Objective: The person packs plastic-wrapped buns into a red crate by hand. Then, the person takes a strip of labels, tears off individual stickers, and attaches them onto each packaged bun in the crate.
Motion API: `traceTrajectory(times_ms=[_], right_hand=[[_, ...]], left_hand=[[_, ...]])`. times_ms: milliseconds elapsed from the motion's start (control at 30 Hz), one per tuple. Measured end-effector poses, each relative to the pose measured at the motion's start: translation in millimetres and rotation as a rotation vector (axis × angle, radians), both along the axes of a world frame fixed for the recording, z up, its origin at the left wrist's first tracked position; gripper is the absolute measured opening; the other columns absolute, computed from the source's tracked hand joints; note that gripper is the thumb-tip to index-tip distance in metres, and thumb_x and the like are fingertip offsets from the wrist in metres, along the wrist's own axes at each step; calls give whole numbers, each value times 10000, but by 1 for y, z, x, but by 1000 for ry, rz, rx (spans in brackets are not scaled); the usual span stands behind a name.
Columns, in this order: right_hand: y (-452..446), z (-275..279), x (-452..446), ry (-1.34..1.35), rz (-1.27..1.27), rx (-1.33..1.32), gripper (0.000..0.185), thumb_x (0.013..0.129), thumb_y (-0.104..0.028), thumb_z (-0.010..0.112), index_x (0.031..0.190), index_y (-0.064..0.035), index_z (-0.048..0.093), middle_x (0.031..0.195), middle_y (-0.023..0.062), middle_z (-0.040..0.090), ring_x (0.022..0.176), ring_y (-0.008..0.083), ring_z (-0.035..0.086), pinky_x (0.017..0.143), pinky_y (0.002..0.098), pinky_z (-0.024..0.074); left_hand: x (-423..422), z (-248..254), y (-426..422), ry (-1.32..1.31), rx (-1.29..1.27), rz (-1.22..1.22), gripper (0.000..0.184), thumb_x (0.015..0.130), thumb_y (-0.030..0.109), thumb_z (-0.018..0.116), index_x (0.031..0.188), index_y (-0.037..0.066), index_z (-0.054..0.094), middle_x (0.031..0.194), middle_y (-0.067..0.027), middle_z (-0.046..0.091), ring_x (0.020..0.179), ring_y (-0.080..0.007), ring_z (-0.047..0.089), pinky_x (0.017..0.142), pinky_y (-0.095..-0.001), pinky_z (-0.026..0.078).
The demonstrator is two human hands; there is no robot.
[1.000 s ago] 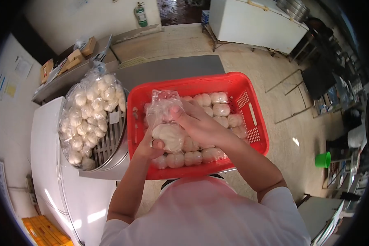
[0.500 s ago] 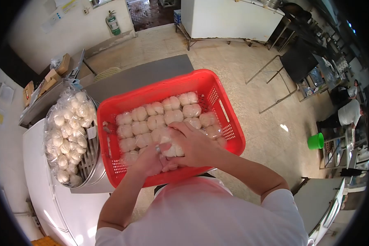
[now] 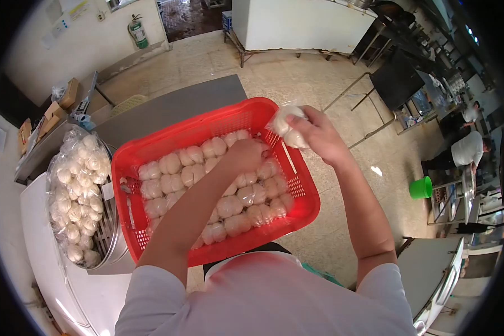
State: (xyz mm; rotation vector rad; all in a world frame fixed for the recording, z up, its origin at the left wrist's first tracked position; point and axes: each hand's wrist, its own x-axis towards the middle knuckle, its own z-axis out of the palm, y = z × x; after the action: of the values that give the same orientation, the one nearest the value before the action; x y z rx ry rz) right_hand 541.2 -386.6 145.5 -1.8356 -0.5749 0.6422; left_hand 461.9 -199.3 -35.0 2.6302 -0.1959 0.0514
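Observation:
A red plastic basket [image 3: 215, 255] holds rows of white buns [image 3: 229, 207] in clear wrap. My right hand [image 3: 319, 134] grips a wrapped pack of white buns [image 3: 287, 127] above the basket's right rim. Reaching across the basket, my left hand [image 3: 249, 154] is down among the buns near the far right corner; its fingers are partly hidden, so whether they hold anything does not show. To the left, a large clear bag of white round buns [image 3: 78, 196] lies on a slatted round metal tray [image 3: 107, 224].
A grey table [image 3: 173, 106] bears the basket. White lids [image 3: 45, 224] stand at the left, cardboard boxes [image 3: 53, 117] behind them. A dark chair [image 3: 397, 84] and green bucket [image 3: 420, 187] are to the right. Two people [image 3: 467, 150] stand at the far right.
My right hand has risen from the near buns to the right rim with a pack. My left hand has moved from the near side to the far right corner. The view has shifted right.

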Motion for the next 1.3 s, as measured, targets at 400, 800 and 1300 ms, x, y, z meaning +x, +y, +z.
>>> traceTrajectory(times_ms=[400, 800, 1300], right_hand=[[116, -95, 21, -564, 870, -980, 420, 866, -267, 668, 1168, 24, 681, 1120, 258, 699, 1068, 374, 680, 901, 432, 527], [118, -141, 20, -839, 767, -1023, 311, 820, -164, 690, 1079, 0, 747, 1065, 226, 732, 997, 391, 714, 853, 474, 579], [112, -165, 32, -588, 785, -856, 202, 832, -114, 643, 968, -26, 763, 958, 220, 733, 921, 366, 717, 807, 460, 565]], left_hand=[[-35, -6, 25, 21, 78, 190, 265, 928, 301, 613, 1083, 107, 706, 1016, -126, 712, 876, -335, 699, 774, -474, 568], [-54, -23, 21, -143, 11, 266, 322, 894, 286, 692, 1142, 82, 687, 1141, -104, 704, 870, -311, 707, 776, -436, 573], [-64, -17, 18, -220, -86, 318, 329, 885, 200, 690, 1191, 80, 679, 1133, -109, 688, 885, -324, 699, 756, -434, 574]])
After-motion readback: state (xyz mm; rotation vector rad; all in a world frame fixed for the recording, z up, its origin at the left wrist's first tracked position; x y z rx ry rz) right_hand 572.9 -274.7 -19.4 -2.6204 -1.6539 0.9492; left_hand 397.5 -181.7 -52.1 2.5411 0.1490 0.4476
